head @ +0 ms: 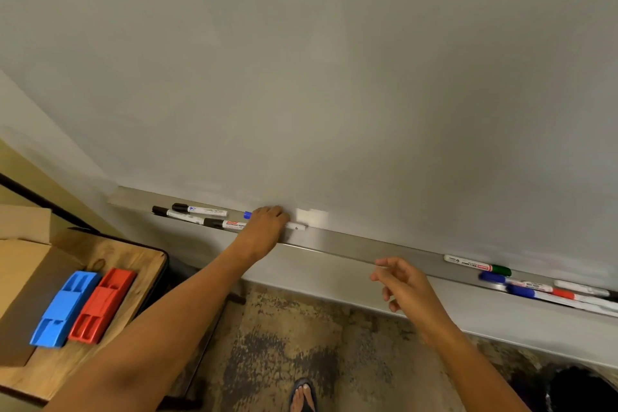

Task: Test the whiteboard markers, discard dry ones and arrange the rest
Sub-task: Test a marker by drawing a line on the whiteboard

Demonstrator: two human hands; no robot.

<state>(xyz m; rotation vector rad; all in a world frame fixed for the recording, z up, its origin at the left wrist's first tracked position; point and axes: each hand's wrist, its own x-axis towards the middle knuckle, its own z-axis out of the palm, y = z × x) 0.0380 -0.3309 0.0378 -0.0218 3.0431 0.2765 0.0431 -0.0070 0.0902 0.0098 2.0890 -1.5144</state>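
At the whiteboard ledge [351, 249], the left hand [266, 227] curled over a blue-capped marker [296, 226] lying beside three black ones [200, 211]. The right hand [401, 281] hovered empty, fingers loose. A careless lift could probably nudge the neighbouring markers off the narrow ledge.

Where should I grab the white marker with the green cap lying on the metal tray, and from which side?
Pinch the white barrel of the green-capped white marker near its middle, coming down from above and the front. It lies flat along the metal tray, close to the whiteboard, so the back is probably blocked. The empty right hand is nearest.
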